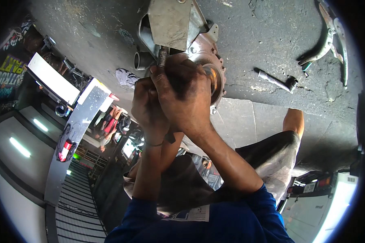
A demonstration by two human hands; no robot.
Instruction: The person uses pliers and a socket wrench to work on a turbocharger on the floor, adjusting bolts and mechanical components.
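Observation:
Both my hands are closed close together at the near side of a metal housing (205, 46) with a round flange. A metal socket (163, 56) sticks out past my fingers, its far end at the edge of a flat metal plate (170, 22). My right hand (184, 91) wraps round the near end of this socket; whatever handle it has is hidden. Against it on the left, my left hand (145, 106) is curled, and what lies inside it does not show. A short pipe opening (142, 60) stands just left of the hands.
Right of the housing, a socket wrench (275, 81) lies on the grey surface (251, 48). Farther right are large locking pliers (328, 40). A crumpled rag (126, 77) lies to the left. Another person (109, 125) is in the left background, and a white vehicle (320, 206) stands at lower right.

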